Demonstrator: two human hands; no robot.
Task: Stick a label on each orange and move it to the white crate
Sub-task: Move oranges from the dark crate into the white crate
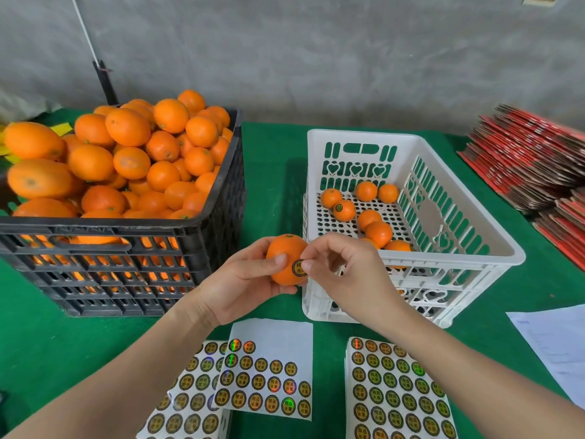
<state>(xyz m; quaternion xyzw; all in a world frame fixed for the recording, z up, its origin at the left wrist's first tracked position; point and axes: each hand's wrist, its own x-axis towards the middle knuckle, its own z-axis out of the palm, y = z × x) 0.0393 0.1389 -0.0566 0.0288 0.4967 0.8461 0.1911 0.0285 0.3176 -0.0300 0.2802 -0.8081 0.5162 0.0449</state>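
One orange (286,259) sits gripped in the left hand (243,286), just in front of the white crate (364,133) — the right hand (342,270) pinches one round label (298,268) against its skin. Seven oranges (379,233) lie in the crate, an eighth half hidden. To the left stands one black crate (104,223), heaped with fruit; three label sheets (269,369) lie nearest, on green cloth (272,172).

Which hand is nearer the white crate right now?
Right. The right hand is at the near-left corner of the white crate, pinching a label; the left hand holds the orange just left of it.
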